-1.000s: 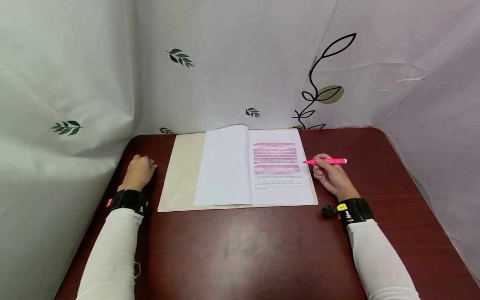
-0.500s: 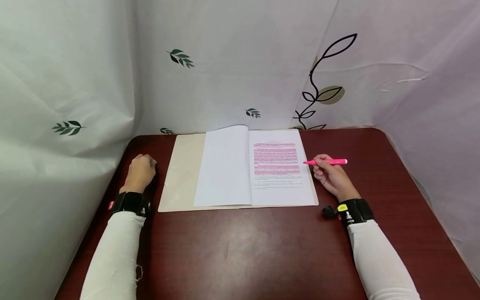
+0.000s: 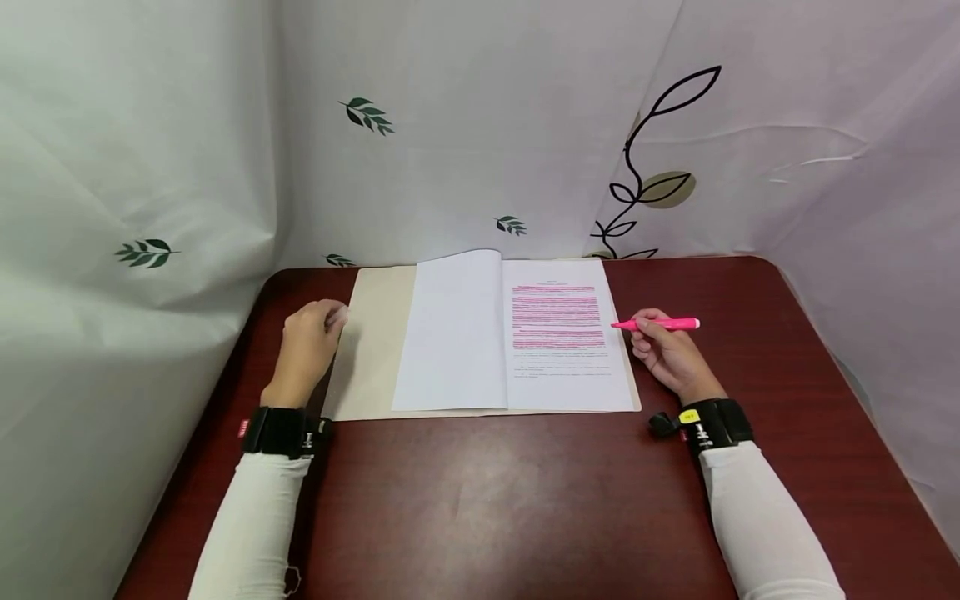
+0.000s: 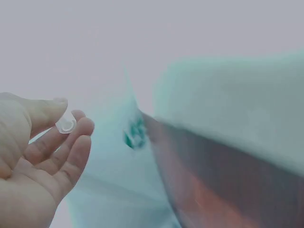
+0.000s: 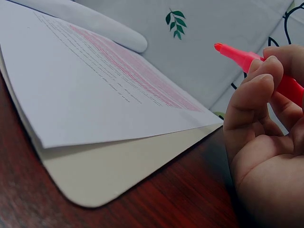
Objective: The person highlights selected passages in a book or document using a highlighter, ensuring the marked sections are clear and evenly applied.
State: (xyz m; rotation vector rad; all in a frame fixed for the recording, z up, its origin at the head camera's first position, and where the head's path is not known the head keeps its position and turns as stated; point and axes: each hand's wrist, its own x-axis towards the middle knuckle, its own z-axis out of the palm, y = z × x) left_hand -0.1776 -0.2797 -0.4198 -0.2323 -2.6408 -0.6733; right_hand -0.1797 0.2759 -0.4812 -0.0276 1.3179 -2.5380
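Observation:
My right hand (image 3: 672,358) holds a pink highlighter (image 3: 667,324) between thumb and fingers, its bare tip pointing left past the page's right edge. My left hand (image 3: 307,342), raised over the folder's left edge, pinches a small translucent cap (image 4: 66,124) between thumb and fingers; its round open end shows in the left wrist view. Between the hands lies a cream folder (image 3: 367,350) holding a stapled-looking set of sheets, a blank page (image 3: 453,350) turned left. The printed page (image 3: 558,387) on the right bears pink highlighting over its upper text, with plain lines below.
Everything rests on a dark red-brown table (image 3: 480,508) with rounded far corners. A pale curtain (image 3: 450,125) with leaf prints hangs close along the far edge and both sides.
My left hand has lifted from the table left of the folder and moved right, over the folder's left edge, with the cap. The right hand keeps its hold on the highlighter.

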